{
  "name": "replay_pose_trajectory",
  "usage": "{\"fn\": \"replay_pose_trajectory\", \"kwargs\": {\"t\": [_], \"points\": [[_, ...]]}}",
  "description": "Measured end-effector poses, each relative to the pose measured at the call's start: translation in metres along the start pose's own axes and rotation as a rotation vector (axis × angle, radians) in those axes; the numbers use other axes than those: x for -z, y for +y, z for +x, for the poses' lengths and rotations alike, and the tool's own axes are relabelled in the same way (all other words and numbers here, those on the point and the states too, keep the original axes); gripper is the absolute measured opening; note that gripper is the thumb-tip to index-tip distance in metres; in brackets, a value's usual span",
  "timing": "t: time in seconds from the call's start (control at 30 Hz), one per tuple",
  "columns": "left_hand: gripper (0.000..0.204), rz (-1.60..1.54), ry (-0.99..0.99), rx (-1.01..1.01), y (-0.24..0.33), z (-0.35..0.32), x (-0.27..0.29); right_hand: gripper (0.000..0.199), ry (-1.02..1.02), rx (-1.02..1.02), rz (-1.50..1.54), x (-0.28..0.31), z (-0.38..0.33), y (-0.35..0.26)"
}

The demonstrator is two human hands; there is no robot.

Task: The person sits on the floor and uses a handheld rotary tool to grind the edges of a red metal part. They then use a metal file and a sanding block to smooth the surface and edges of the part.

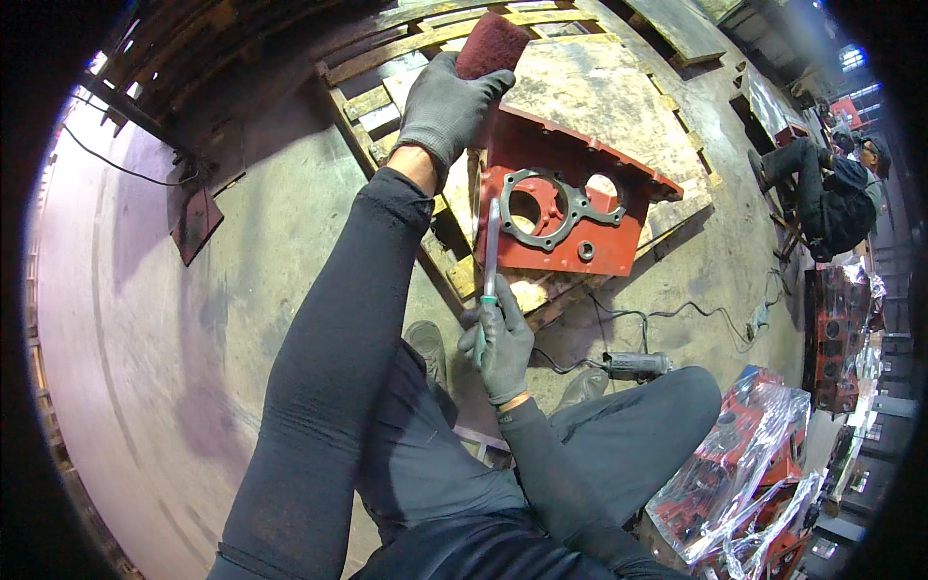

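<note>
My left hand (445, 111), in a grey glove, is raised at the top with its fingers around a maroon abrasive pad (493, 46). Below and to the right of it, a red metal housing (580, 253) rests on a wooden pallet. Bare grey machined rings (536, 242) surround the large openings in its face. Gloved in grey as well, my right hand (505, 348) grips the green handle of a file (492, 242). The file's long flat blade points away from me over the left side of the housing; whether it touches cannot be told.
The pallet (447, 41) has a stained board on top. A black corded power tool (636, 365) lies on the floor beside my knee. Plastic-wrapped red castings (739, 454) stand at the lower right, and another person (822, 188) sits at the far right.
</note>
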State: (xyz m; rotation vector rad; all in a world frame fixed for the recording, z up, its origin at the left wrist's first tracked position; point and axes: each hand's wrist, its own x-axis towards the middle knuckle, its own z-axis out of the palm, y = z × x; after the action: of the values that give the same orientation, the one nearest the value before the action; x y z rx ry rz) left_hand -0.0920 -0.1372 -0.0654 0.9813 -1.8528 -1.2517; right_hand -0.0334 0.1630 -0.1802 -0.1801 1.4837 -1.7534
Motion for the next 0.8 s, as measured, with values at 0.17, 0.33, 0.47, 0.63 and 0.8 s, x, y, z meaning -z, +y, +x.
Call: {"fn": "replay_pose_trajectory", "kwargs": {"t": [0.17, 0.33, 0.47, 0.63, 0.8], "points": [[0.063, -0.012, 0.01, -0.028, -0.002, 0.002, -0.004, 0.058, -0.004, 0.075, 0.066, -0.002, 0.0, 0.001], [0.058, -0.023, -0.015, 0.024, 0.012, -0.006, -0.003, 0.059, 0.017, 0.028, -0.007, 0.005, 0.004, -0.009], [0.055, -0.04, 0.003, 0.039, 0.015, -0.01, -0.002, 0.057, -0.001, 0.017, -0.015, 0.003, 0.009, -0.014], [0.055, -0.044, -0.018, 0.039, 0.015, -0.012, -0.001, 0.057, 0.034, 0.007, -0.042, 0.009, 0.011, -0.004], [0.057, 0.045, 0.003, 0.031, 0.015, -0.014, 0.004, 0.053, 0.038, -0.028, -0.03, 0.006, 0.012, -0.01]]}}
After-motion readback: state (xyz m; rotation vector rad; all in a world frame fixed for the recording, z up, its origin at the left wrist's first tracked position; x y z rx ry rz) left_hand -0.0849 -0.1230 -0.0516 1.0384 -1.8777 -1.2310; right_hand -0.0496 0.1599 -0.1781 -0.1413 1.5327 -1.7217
